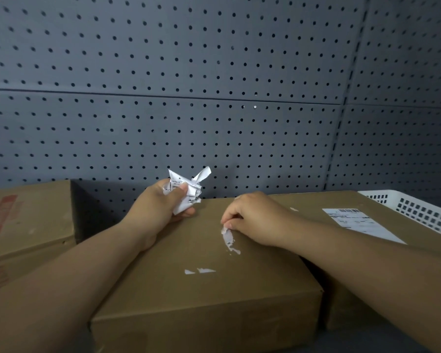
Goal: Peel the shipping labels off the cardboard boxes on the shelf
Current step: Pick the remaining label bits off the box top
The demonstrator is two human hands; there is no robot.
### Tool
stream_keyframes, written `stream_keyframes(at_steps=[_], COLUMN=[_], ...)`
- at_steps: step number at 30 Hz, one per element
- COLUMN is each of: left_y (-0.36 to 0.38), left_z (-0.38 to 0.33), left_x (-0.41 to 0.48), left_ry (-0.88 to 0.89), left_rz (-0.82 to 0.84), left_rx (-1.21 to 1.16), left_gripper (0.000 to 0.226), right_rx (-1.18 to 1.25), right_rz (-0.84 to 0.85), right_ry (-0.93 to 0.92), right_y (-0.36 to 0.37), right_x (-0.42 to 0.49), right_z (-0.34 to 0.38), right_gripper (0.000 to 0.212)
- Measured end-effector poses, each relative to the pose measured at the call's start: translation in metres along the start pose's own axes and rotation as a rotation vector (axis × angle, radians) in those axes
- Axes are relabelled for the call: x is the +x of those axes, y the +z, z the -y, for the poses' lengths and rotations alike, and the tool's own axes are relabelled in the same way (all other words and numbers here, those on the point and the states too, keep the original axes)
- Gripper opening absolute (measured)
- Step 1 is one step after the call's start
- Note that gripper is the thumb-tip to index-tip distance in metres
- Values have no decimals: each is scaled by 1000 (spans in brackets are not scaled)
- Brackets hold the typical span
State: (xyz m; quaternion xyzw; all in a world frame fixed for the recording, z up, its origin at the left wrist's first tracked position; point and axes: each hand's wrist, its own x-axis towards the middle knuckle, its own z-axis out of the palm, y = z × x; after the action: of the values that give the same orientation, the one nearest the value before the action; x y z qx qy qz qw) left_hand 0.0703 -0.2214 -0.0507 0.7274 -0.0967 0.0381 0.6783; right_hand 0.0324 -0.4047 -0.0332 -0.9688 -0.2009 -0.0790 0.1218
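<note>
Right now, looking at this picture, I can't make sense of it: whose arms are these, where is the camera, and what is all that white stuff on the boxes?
There is no machine here. A person wears one camera on the head, looking forward and down, so you see their own two bare arms reaching out.

The left hand has a closed grip on a crumpled wad of peeled label. The right hand pinches at a torn white label scrap stuck to the top of the middle cardboard box. Two small white bits remain nearer the camera.

To the right, another box carries a whole shipping label, not yet peeled. Beyond it sits a white plastic basket. On the left is a box with red print. Behind everything stands a grey pegboard wall.
</note>
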Motion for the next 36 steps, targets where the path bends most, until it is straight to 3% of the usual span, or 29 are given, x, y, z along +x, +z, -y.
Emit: stream_keyframes(at_steps=[5,12,36], left_y=[0,0,1], left_z=[1,1,2], left_x=[0,0,1], left_ry=[3,8,53], left_rz=[-5,-5,0], left_rx=[11,20,198], left_gripper=[14,13,14], right_rx=[-43,57,-70], right_rz=[76,166,187], right_ry=[18,106,136], right_y=[-7,-11,1], right_x=[-2,10,13], right_z=[2,-4,10], right_gripper=[27,15,16])
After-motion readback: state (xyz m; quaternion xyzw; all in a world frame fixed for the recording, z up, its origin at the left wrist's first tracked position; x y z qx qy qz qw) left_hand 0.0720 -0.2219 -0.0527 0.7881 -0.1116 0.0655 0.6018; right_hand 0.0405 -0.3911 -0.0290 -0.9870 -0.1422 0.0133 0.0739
